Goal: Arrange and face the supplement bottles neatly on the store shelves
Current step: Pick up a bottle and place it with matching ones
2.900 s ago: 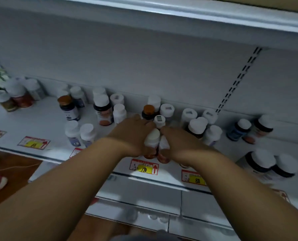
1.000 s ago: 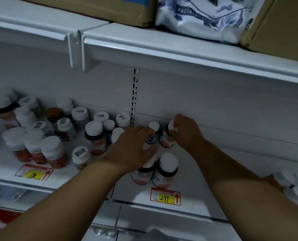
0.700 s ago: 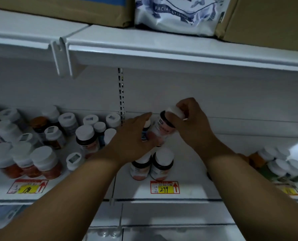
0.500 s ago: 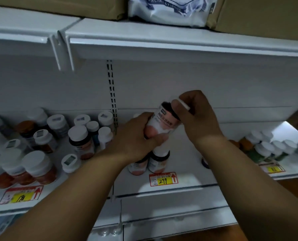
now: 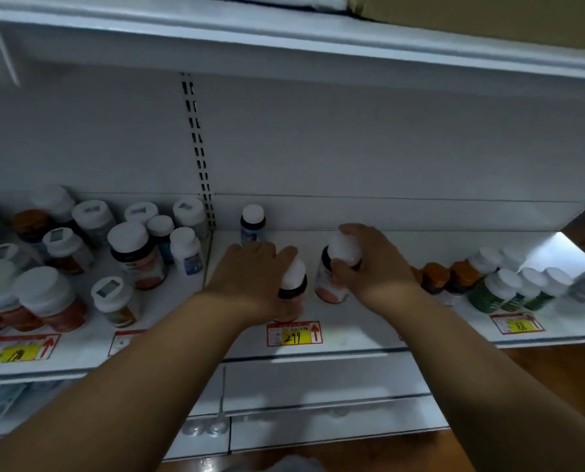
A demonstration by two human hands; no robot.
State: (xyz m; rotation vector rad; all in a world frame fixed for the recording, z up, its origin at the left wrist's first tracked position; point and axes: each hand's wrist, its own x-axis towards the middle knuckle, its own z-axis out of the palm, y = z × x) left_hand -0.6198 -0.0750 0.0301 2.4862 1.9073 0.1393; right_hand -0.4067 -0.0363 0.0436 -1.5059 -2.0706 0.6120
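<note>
At the white metal store shelf [image 5: 369,338], my left hand [image 5: 250,284] curls round a white-capped, dark-collared supplement bottle with an orange-pink label [image 5: 293,291], standing at the front edge just behind the red-and-yellow "299" price tag [image 5: 294,333]. My right hand [image 5: 369,267] grips the white cap of a matching orange-labelled bottle [image 5: 332,284], upright just beside the first, the two slightly apart. A small blue-labelled, white-capped bottle [image 5: 253,223] stands alone behind them, near the back panel. Mixed white-capped bottles [image 5: 131,253] crowd the shelf to my left; green and amber bottles [image 5: 495,287] line the right.
</note>
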